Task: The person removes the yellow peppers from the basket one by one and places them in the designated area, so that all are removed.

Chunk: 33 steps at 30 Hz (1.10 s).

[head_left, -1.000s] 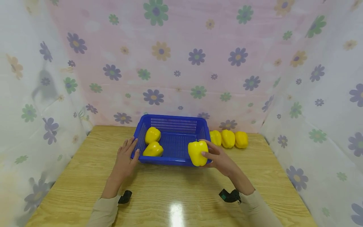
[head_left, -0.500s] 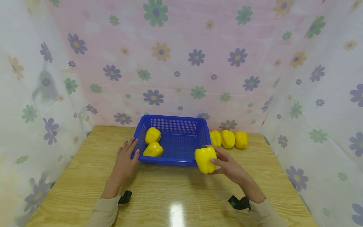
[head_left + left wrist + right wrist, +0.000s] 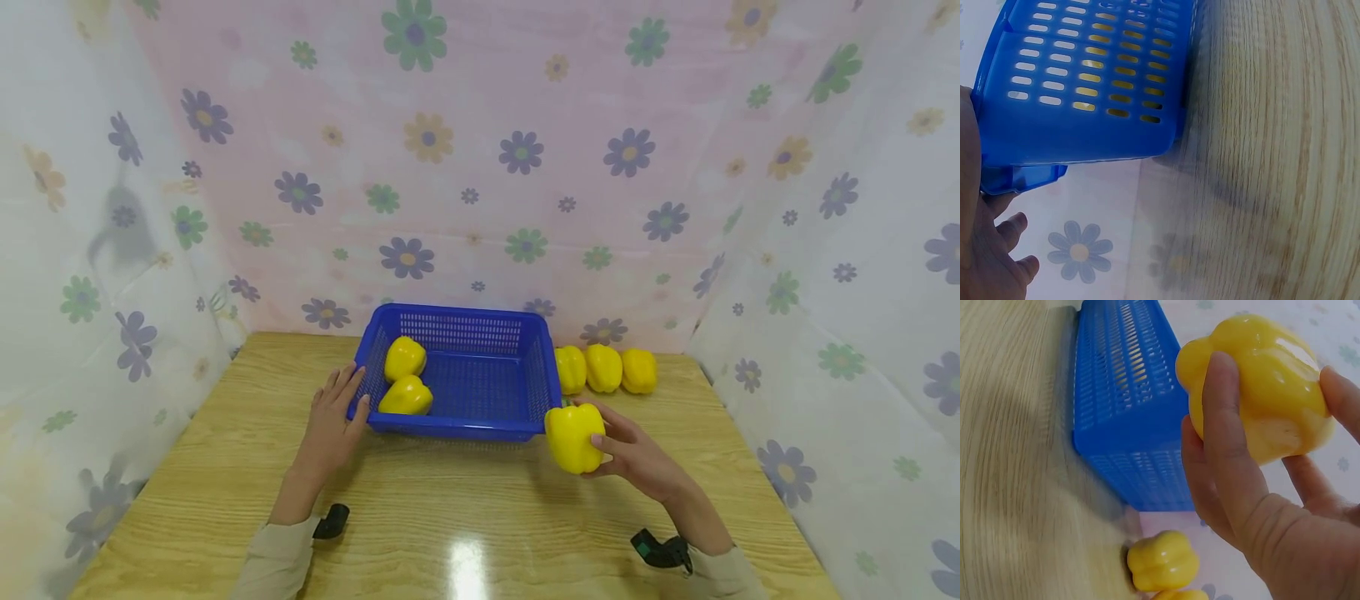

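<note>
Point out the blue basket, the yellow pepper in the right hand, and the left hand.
Blue basket [image 3: 457,429]: head view, front rim.
Held yellow pepper [image 3: 572,440]: head view, side facing camera.
Left hand [image 3: 334,414]: head view, back of the hand.

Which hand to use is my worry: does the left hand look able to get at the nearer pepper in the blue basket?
Probably yes: the left hand touches the left end of the blue basket, the nearer pepper lies uncovered just inside, and only the rim stands between.

Beige sleeves [image 3: 276,557], black wrist cameras [image 3: 332,522]
</note>
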Available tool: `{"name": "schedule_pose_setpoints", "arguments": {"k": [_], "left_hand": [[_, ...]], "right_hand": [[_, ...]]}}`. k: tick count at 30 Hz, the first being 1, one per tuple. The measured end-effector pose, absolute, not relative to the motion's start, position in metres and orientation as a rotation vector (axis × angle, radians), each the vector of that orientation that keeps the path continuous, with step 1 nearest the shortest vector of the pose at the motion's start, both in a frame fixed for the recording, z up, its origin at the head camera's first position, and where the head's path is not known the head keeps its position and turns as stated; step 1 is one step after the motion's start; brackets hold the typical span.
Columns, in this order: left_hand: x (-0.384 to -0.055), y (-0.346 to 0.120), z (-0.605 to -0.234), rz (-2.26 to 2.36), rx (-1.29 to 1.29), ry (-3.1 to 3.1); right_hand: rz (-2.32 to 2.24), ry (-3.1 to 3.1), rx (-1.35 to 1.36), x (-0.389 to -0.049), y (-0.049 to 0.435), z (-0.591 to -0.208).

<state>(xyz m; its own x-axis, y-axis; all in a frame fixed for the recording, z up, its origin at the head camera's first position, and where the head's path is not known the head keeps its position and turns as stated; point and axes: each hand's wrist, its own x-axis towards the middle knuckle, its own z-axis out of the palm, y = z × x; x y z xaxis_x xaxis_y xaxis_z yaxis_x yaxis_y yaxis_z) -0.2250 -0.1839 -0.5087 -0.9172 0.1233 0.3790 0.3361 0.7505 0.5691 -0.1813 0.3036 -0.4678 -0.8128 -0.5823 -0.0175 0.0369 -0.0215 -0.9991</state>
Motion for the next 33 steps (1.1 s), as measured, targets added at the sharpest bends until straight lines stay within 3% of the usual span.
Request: {"name": "schedule_pose_setpoints", "arguments": {"k": [16,33], "left_hand": [[-0.225,-0.184,-0.511,-0.944,-0.344,-2.642],[-0.226,-0.184,-0.509,-0.95,-0.349,-2.634]], "right_hand": [[-1.974,1.59,-0.697,-0.189,0.325,-0.48],[-1.86,1.776,-0.475,-0.217,0.348,-0.505]]}}
